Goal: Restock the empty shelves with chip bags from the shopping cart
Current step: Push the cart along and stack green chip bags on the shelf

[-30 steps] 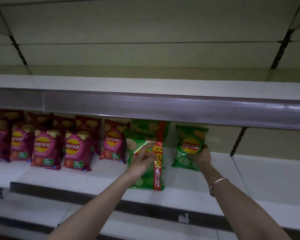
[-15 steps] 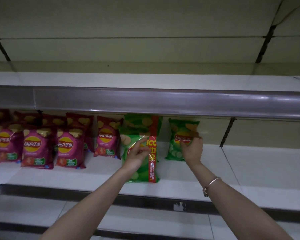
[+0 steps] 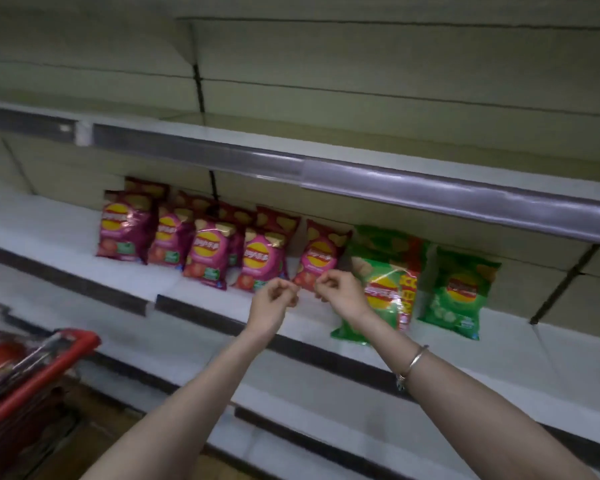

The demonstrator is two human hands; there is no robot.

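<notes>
Red cart (image 3: pixel 32 370) is cropped, its load blurred. Left hand (image 3: pixel 274 303) and right hand (image 3: pixel 340 292) hover clenched, empty, at the shelf (image 3: pixel 49 233) front edge, the right partly hiding a green bag (image 3: pixel 387 296).

Dim, greenish light falls on pale back panels (image 3: pixel 361 64) split by dark slotted uprights (image 3: pixel 198 88). White shelves (image 3: pixel 42 220) run in tiers, slanting across the view, each fronted by a grey price rail (image 3: pixel 430 194). Brown floor (image 3: pixel 108 424) shows at bottom left, blurred.
</notes>
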